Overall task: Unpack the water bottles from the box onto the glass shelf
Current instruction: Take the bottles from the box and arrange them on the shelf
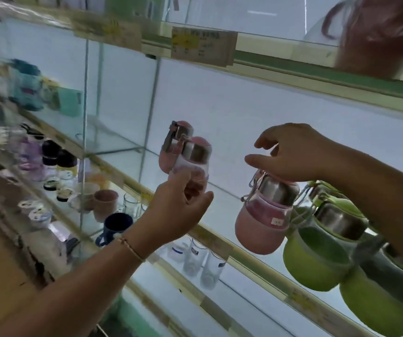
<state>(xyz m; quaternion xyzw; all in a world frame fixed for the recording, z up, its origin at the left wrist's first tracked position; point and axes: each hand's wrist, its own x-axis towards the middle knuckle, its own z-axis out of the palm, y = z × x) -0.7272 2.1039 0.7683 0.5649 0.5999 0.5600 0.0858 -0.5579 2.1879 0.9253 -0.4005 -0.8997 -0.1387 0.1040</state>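
Note:
My left hand (pixel 181 205) grips a small pink water bottle (pixel 193 159) with a steel cap, held up over the glass shelf (pixel 147 152). Another pink bottle (pixel 171 147) stands on the shelf just behind it. My right hand (pixel 290 154) holds a third pink bottle (pixel 263 220) by its top, fingers curled over the cap, thumb and forefinger spread. That bottle sits at the shelf's front edge beside two green bottles (pixel 317 254). The box is out of view.
Paper price tags (pixel 203 45) hang from the shelf above. A pinkish item (pixel 375 37) stands on the upper shelf at right. Lower shelves hold mugs (pixel 115 227), drinking glasses (pixel 200 261) and small bottles (pixel 49 156). More bottles (pixel 25 83) stand at the far left.

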